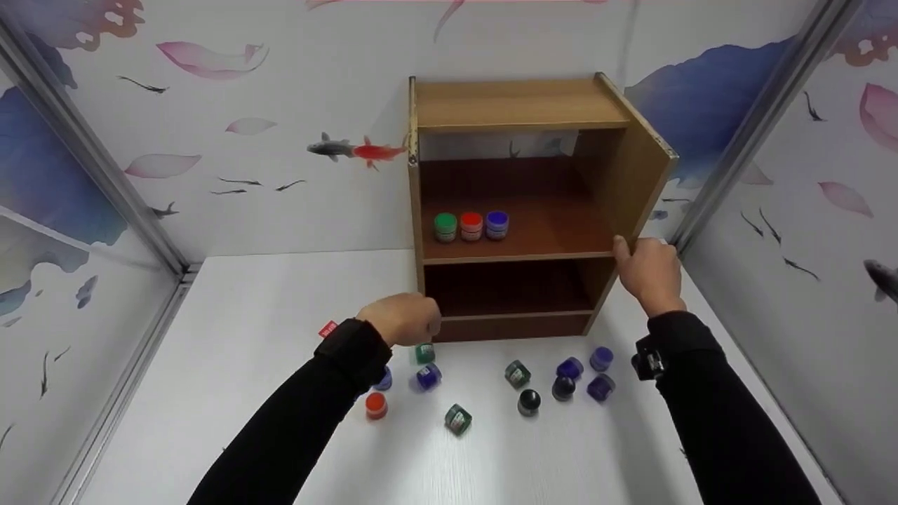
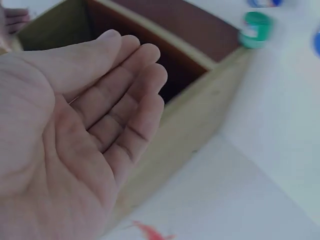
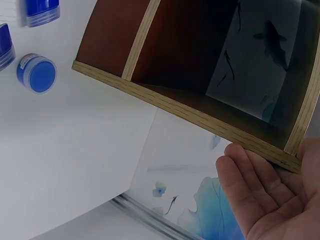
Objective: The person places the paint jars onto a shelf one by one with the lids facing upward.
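A small wooden cabinet (image 1: 513, 330) stands upright against the back wall, its front facing me. On its middle shelf (image 1: 561, 235) a green paint jar (image 1: 445, 227), a red paint jar (image 1: 471, 226) and a blue paint jar (image 1: 497, 224) stand in a row at the left. My right hand (image 1: 651, 273) grips the right side panel (image 3: 195, 117), thumb at the front edge and fingers along the outside. Beside the left panel (image 2: 200, 115), my left hand (image 1: 403, 319) is loosely cupped, its palm (image 2: 75, 155) bare and holding nothing.
More paint jars lie scattered in front of the cabinet, among them a red jar (image 1: 376, 405), a green jar (image 1: 458, 419), a black-lidded jar (image 1: 529, 402) and a purple jar (image 1: 601, 358). Printed side walls (image 1: 821, 231) with metal posts (image 1: 758, 119) enclose the white table (image 1: 280, 294).
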A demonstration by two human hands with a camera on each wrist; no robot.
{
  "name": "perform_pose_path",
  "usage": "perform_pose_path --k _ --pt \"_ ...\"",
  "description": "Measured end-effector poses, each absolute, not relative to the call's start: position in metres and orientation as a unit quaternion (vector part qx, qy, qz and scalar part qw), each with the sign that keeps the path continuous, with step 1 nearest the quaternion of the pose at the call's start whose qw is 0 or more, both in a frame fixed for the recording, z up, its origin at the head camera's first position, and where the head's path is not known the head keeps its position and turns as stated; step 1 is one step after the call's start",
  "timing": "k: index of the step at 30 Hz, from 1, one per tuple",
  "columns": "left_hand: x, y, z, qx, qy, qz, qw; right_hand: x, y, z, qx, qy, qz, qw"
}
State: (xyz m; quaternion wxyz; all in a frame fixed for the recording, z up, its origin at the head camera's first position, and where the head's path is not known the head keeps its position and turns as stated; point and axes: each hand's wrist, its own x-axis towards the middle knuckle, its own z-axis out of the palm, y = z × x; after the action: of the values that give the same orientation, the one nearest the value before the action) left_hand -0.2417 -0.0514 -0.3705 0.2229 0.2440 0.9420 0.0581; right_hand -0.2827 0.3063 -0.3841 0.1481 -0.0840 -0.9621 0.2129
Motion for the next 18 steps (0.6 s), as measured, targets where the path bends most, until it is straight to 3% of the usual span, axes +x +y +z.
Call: perform_pose_path --k 18 --pt "-0.238 -0.110 -0.450 0.184 0.950 0.103 0.231 -0.281 0.306 -0.383 -0.081 -0.961 0.216 0.154"
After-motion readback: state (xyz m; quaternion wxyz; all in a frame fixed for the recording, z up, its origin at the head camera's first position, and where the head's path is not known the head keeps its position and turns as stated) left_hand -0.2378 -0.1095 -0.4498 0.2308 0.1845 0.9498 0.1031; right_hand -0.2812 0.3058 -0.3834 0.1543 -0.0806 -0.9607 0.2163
